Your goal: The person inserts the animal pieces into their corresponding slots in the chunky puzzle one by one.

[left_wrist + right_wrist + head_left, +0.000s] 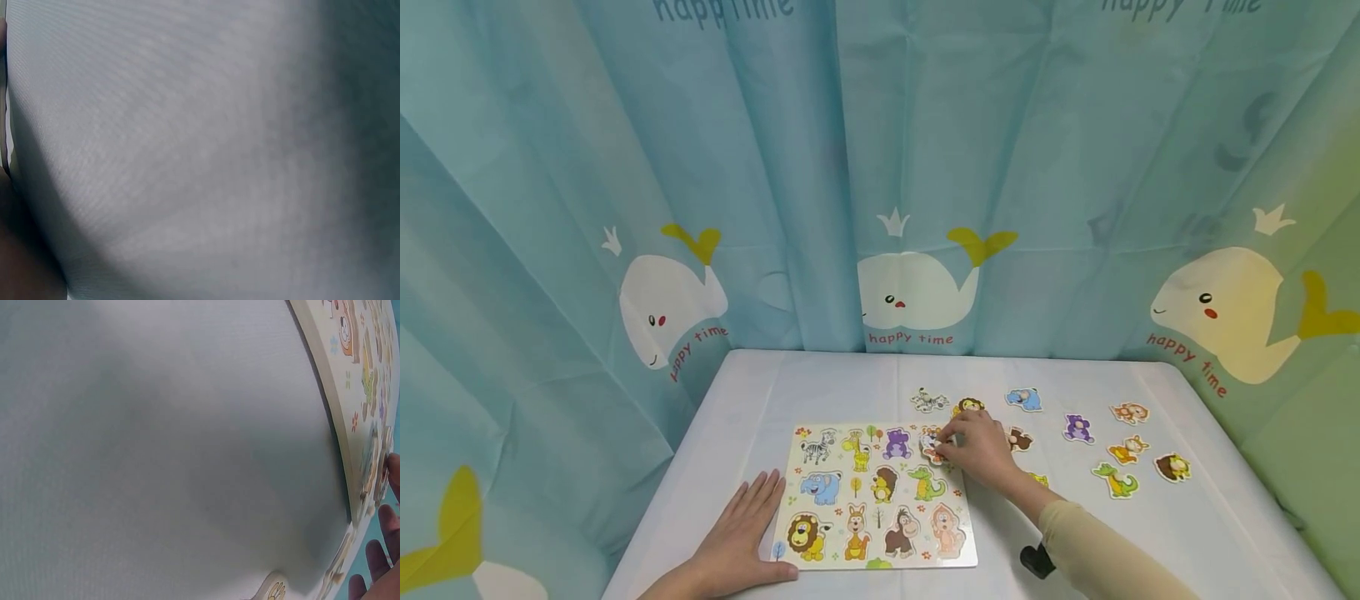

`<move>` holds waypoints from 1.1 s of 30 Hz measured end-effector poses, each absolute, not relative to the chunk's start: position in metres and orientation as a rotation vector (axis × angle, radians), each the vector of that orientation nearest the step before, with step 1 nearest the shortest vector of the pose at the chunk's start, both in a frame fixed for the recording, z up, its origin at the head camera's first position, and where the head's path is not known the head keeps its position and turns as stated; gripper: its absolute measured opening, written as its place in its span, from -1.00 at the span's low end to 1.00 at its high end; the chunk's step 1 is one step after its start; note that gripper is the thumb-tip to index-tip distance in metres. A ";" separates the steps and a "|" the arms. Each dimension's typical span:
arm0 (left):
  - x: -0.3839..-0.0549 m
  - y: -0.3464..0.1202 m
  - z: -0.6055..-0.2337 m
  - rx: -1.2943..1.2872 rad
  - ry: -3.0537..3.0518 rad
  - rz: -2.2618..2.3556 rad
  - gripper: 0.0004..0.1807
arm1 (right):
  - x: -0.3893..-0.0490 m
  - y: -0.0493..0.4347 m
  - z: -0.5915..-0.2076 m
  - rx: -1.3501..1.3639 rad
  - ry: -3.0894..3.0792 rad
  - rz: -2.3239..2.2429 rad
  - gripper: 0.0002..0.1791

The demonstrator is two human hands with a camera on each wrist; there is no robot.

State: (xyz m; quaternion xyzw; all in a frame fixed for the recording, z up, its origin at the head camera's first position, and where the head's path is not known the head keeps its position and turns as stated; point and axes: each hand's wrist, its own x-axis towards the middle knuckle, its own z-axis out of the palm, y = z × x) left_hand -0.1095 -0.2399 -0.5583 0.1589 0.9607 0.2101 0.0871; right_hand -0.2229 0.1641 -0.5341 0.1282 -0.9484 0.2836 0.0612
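Note:
A puzzle board printed with cartoon animals lies flat on the white table. Over its upper right corner, my right hand pinches an orange-and-white tiger puzzle piece between thumb and fingertips. In the right wrist view, the right hand's fingers appear at the right edge, beside the board. My left hand lies flat at the board's left side, fingers straight, its thumb at the lower left corner. Only a blurred bit of that hand shows in the left wrist view.
Several loose pieces lie right of and behind the board, among them a zebra, an elephant, a purple hippo, a crocodile and a hedgehog. A black object sits by the right sleeve. A whale-print curtain hangs behind.

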 end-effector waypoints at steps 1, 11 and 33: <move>-0.109 -0.240 -0.558 0.477 2.867 0.629 0.44 | -0.223 0.164 -0.535 0.384 -2.875 0.859 -0.86; -0.105 -0.242 -0.562 0.565 2.956 0.658 0.38 | -0.224 0.161 -0.535 0.379 -2.889 0.848 -0.88; -0.108 -0.239 -0.556 0.482 2.865 0.626 0.44 | -0.229 0.157 -0.543 0.385 -2.873 0.797 -0.89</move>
